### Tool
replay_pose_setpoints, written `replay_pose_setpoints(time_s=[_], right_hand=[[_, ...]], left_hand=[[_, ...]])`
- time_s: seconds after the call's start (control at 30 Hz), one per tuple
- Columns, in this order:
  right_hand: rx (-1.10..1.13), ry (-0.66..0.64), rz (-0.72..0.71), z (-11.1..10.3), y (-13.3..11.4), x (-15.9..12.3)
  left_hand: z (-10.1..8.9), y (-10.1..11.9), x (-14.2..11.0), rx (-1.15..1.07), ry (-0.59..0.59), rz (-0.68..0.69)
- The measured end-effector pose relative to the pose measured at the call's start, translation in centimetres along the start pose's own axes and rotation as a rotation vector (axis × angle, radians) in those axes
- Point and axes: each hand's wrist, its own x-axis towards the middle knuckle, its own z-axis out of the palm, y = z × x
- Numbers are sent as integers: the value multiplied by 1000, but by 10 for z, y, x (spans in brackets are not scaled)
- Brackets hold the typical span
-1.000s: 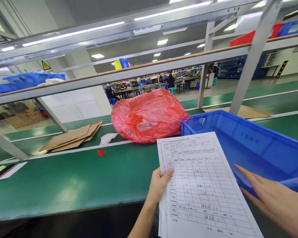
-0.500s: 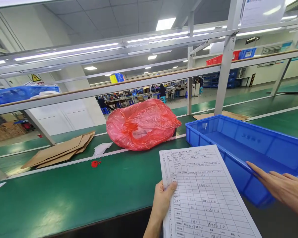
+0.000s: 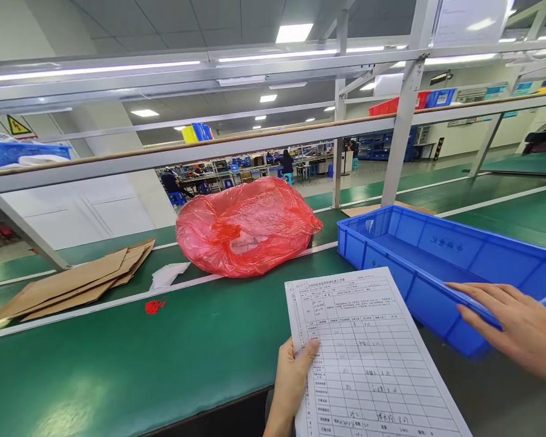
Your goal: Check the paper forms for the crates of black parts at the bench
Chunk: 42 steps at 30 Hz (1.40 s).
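The blue bin (image 3: 441, 258) lies on the green desk (image 3: 118, 346) at the right, long and shallow; the part of its floor that shows is bare, though the near right end is hidden by the right hand (image 3: 519, 325). Its long axis runs from the far left corner toward the near right, and its near right corner overhangs the front edge of the desk. The right hand lies flat on the bin's near rim, fingers spread and pointing left, closed on nothing. Behind the bin's far left corner sits a red plastic bag (image 3: 246, 227), puffed and knotted shut, with something pale showing dimly through it; what it is cannot be told.

The left hand (image 3: 293, 376) pinches the left edge of a printed form (image 3: 368, 358), thumb on top and fingers under the sheet. More sheets show beneath it at the lower left edge. The form's long axis points away from the person and slightly left, its top edge toward the bag, its lower part hanging past the desk's front edge.

To the left the desk is open green surface, with a small red scrap (image 3: 153, 306) on it. Beyond a white line lie flattened cardboard (image 3: 73, 282) and a crumpled white paper (image 3: 167, 274). A metal rail (image 3: 255, 145) crosses overhead above the bag
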Motion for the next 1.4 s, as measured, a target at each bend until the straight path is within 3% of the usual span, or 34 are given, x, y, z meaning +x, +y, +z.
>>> replay_pose_setpoints(time_s=[0.07,0.17,0.27,0.37,0.83,1.17,1.4], right_hand=[[24,-63,122,12,-31,-9],[151,-343,218,38,-62,-21],[293,-518,298,58,-74,-27],[486,-569,383,66,-75,-30],[680,-522,508,74,-65,-38],[649,-546,485,79,-54,-35],[714,-440,560,70,-54,-31]], left_hand=[[-2,-2,0,1,10,4],[-3,-3,-1,-6,28,-3],[-4,-3,-3,-12,39,-23],[-6,-2,-4,-9,45,-36],[-3,-5,3,12,108,-77],[3,-4,5,49,146,-97],[12,-6,17,94,156,-92]])
